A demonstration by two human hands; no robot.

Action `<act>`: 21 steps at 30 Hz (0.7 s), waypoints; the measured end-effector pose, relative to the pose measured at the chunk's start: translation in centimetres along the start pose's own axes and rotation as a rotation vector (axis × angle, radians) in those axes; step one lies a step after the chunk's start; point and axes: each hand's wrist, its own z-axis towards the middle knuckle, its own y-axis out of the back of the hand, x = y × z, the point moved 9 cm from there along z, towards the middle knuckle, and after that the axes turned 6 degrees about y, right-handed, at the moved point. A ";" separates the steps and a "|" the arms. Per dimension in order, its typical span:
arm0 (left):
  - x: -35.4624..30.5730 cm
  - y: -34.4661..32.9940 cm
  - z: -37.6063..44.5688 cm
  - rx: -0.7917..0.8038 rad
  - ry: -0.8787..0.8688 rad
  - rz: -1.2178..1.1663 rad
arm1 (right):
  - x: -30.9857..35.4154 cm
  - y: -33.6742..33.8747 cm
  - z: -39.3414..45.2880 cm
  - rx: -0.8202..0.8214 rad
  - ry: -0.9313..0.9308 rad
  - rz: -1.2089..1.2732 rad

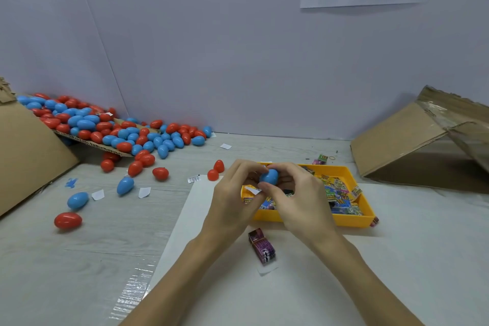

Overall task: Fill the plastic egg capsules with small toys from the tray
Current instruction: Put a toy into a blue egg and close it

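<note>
Both hands meet above the left end of the yellow tray (352, 220). My right hand (296, 198) grips a blue egg capsule (270, 176) between curled fingers and thumb. My left hand (232, 196) curls in against the same egg from the left, and a small white slip (252, 190) shows under its fingers. Small colourful toy packets (336, 193) fill the tray. A purple toy box (262, 246) lies on the white sheet (397, 259) in front of the tray.
A heap of red and blue eggs (119, 130) spills from a cardboard flap at the far left. Loose eggs (76, 200) and white paper scraps (144, 192) lie on the grey table. A tipped cardboard box (412, 140) stands at the right.
</note>
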 end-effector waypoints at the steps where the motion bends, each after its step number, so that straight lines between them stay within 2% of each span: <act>1: 0.1 0.1 0.0 -0.002 0.006 -0.002 | 0.1 0.2 0.1 0.002 0.007 -0.007; 9: 2.3 0.0 0.0 0.014 0.358 -0.302 | 0.6 0.3 0.3 0.054 0.102 0.009; 18: 1.3 -0.8 0.1 0.165 0.265 -0.284 | -0.8 0.0 0.1 0.071 -0.021 0.046; 21: 2.4 -0.2 0.2 0.103 0.371 -0.302 | -1.2 0.3 0.3 0.048 -0.068 0.115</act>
